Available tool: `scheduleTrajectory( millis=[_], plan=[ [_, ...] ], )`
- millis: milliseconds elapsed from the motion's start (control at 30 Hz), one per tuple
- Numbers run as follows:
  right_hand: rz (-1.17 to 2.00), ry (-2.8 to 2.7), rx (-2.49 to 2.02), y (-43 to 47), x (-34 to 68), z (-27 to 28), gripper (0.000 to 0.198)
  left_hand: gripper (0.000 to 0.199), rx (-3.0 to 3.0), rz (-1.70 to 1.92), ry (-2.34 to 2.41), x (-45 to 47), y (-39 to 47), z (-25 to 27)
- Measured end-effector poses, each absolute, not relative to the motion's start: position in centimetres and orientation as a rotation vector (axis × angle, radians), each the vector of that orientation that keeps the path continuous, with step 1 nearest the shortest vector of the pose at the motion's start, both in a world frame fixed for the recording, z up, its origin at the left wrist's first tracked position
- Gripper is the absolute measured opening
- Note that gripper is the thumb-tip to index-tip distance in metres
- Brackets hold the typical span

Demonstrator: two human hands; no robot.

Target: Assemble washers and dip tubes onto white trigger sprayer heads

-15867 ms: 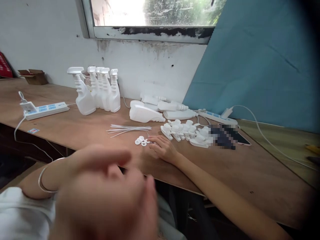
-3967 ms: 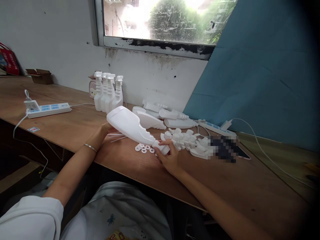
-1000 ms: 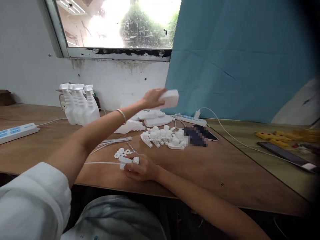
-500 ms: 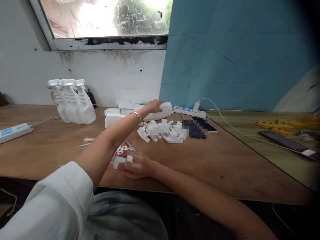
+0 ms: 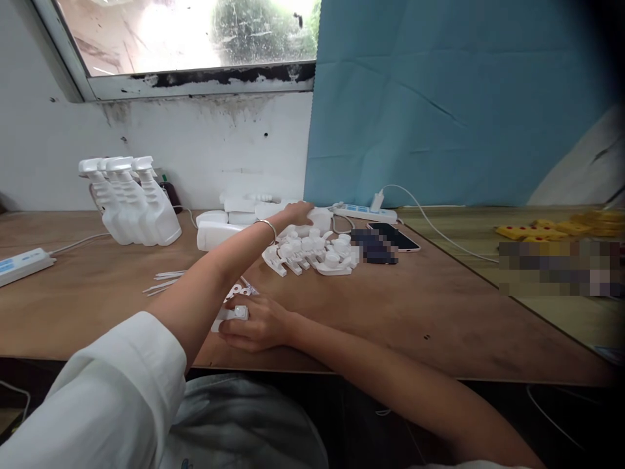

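Observation:
My left hand (image 5: pixel 299 213) reaches across to the back of the table, its fingers curled over a white plastic bottle (image 5: pixel 319 217) lying on its side. Part of that bottle is hidden behind the hand. Near the front edge, my right hand (image 5: pixel 258 320) is closed around a white trigger sprayer head (image 5: pixel 238 312), whose far end is partly covered by my left arm. Between my hands lies a pile of white sprayer heads (image 5: pixel 312 251). Small white rings (image 5: pixel 237 290) rest just beyond my right hand.
Several upright white spray bottles (image 5: pixel 139 208) stand at the left back. More white bottles (image 5: pixel 217 236) lie by the wall. Thin white tubes (image 5: pixel 163 281) are on the left. Phones (image 5: pixel 398 238), power strips (image 5: pixel 366 213) with cables and yellow pieces (image 5: pixel 532 230) are also around.
The bottle under my left hand has gone from slightly tilted to lying flatter. My right hand keeps its hold on the sprayer head. The view has shifted slightly.

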State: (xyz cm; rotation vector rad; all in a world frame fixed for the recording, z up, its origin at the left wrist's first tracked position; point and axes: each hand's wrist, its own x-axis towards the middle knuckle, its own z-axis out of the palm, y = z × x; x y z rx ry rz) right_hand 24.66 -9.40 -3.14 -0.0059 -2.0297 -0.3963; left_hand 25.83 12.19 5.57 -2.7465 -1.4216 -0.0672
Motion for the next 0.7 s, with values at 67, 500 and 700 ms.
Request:
scheduleTrajectory(
  millis=[67, 500, 700],
  plan=[
    [-0.392, -2.043, -0.008, -9.4, 24.7, -3.1, 0.008, 0.056, -2.741, -0.052, -1.425, 25.8, 12.4, 5.5],
    [-0.391, -2.109, -0.031, -9.2, 24.6, -3.5, 0.01, 0.071, -2.743, -0.214, -1.418, 24.7, 10.8, 6.4],
    [-0.375, -2.206, -0.08, -9.2, 24.8, -3.7, 0.013, 0.044, -2.788, -0.616, -1.067, 20.9, 6.3, 9.0]
  ],
)
